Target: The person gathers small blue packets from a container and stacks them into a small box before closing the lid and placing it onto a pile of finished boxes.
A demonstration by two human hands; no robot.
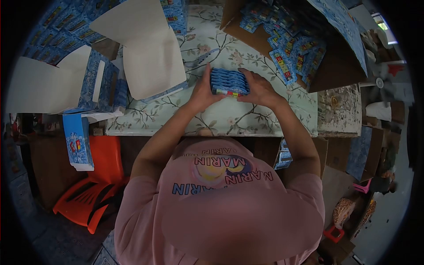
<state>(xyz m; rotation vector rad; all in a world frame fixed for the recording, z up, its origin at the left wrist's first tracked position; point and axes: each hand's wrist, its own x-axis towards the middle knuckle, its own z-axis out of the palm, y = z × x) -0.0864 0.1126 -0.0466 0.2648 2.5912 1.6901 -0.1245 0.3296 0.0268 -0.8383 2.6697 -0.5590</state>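
Observation:
My left hand (204, 92) and my right hand (261, 90) grip a row of blue packets (229, 81) from either end, over the flowered tablecloth. The packets are pressed together in a neat stack, with a strip of red, yellow and green print along the near edge. Fingers and thumbs of both hands curl round the stack's ends. Just right of my right hand lie loose blue packets (282, 66), spilling from the mouth of a tipped cardboard box (251, 39). A white-lined carton with open flaps (152, 64) stands left of my left hand.
A blue printed carton (95, 81) sits at the table's left edge, with another small blue box (78, 141) hanging below it. More packets (57, 33) fill the upper left. An orange chair (104, 165) stands at lower left. Cardboard boxes (353, 152) are on the right.

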